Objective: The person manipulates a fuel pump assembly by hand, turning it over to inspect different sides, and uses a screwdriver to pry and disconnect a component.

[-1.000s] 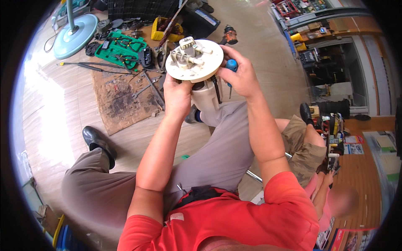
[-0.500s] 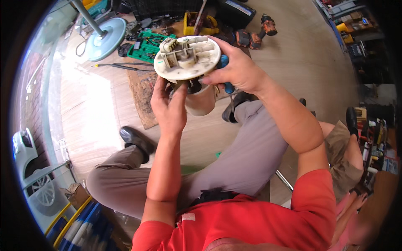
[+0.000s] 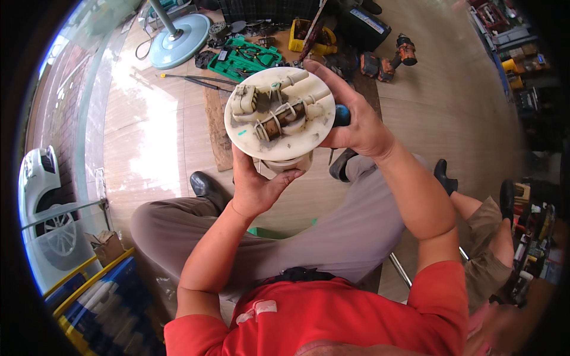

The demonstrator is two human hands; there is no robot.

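Hands grip a round, off-white plastic pump assembly (image 3: pixel 279 115) with grimy tubes and clips on its flat top, raised above the lap. From below, the left hand (image 3: pixel 258 187) cups its cylindrical underside, fingers closed around it. Over the right rim, the right hand (image 3: pixel 356 121) curls its fingers on the disc edge while also holding a blue-handled tool (image 3: pixel 341 115). On the wooden floor (image 3: pixel 451 113) beyond lie a green tool case (image 3: pixel 246 57) and an orange cordless drill (image 3: pixel 396 56).
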